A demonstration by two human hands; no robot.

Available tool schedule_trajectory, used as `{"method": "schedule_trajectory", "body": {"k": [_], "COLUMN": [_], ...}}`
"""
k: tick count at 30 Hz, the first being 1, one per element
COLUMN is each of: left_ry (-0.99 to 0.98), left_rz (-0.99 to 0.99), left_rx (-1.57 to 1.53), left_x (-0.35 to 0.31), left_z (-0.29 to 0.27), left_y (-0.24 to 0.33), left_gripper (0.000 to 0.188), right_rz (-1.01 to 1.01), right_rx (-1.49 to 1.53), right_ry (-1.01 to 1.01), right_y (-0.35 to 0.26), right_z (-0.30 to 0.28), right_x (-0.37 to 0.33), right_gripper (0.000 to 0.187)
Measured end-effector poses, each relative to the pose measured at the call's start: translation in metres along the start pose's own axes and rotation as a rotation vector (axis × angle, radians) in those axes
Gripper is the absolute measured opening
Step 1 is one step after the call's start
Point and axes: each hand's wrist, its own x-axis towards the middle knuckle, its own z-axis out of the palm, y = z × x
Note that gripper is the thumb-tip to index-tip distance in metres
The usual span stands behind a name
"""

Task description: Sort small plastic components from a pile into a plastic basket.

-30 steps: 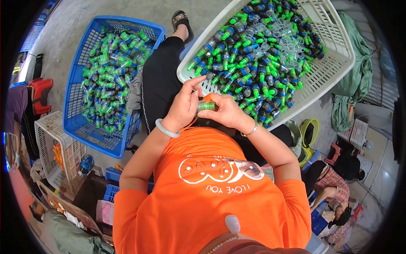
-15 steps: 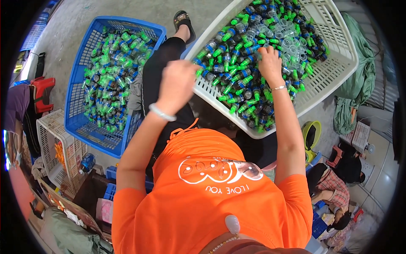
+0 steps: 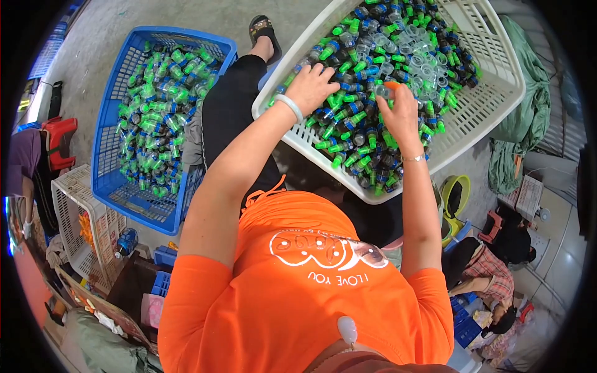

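Small dark bottle-shaped pieces with bright green ends and blue bands [image 3: 348, 118] fill a large white slatted basket [image 3: 457, 146]. Among them, toward the far right, lies a cluster of clear plastic cups [image 3: 429, 62]. My left hand [image 3: 308, 89] rests over the pieces near the basket's left edge, fingers apart and pointing down among them. Above the middle of the pile, my right hand [image 3: 401, 118] pinches a small clear cup [image 3: 383, 92] between thumb and fingers. Something orange shows at those fingertips; I cannot tell what it is.
A blue basket [image 3: 158, 214] with more of the green-ended pieces stands left of my leg. An empty-looking white crate [image 3: 74, 186] and red stool [image 3: 60, 143] are farther left. Another person [image 3: 494, 273] sits at the lower right, near a yellow-green container [image 3: 457, 196].
My left hand has swung right from the basket's rim down onto the pieces. My right hand has drawn slightly nearer, now with the clear cup visible in its fingers.
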Motion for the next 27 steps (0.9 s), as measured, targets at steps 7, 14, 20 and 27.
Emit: {"method": "schedule_trajectory", "body": {"k": [7,14,20,27], "left_ry": [-0.117,-0.182,-0.017,0.165], "left_rz": [-0.354,-0.420,-0.324,-0.146], "left_rx": [-0.653,-1.395,-1.488,-0.923], "left_x": [-0.034,-0.074,-0.097,-0.113], "left_z": [-0.036,-0.079,-0.083,-0.089], "left_y": [0.014,0.039,0.050,0.066], "left_gripper": [0.030,0.030,0.037,0.037], "right_rz": [0.096,-0.122,-0.012,0.344], "right_rx": [0.377,0.544,0.763,1.031], "right_ry": [-0.135,-0.199,-0.352,-0.650], "right_y": [-0.038,-0.087,-0.102,-0.102], "right_z": [-0.024,-0.025,-0.034,-0.023], "right_x": [-0.032,-0.035,-0.039,-0.045], "right_gripper": [0.035,0.032,0.028,0.028]}}
